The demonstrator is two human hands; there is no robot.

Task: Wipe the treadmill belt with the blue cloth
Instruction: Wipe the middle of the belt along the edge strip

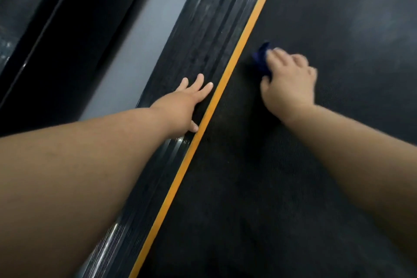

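Left hand [182, 104] lies flat on the ribbed side rail [203, 36], fingers straight, just beside the orange stripe [237, 58]. Farther on, right hand [288, 81], fingers curled, holds the blue cloth [261, 56] against the black belt [338, 18]. Cloth: dark blue, bunched, mostly covered by the hand, blurred, near the stripe.

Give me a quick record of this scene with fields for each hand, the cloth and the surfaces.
left hand: flat, fingers straight, rests on the side rail beside the orange stripe
right hand: holds the blue cloth down on the treadmill belt, blurred
blue cloth: bunched, mostly under the right hand, close to the stripe
treadmill belt: dark, textured, right of the stripe
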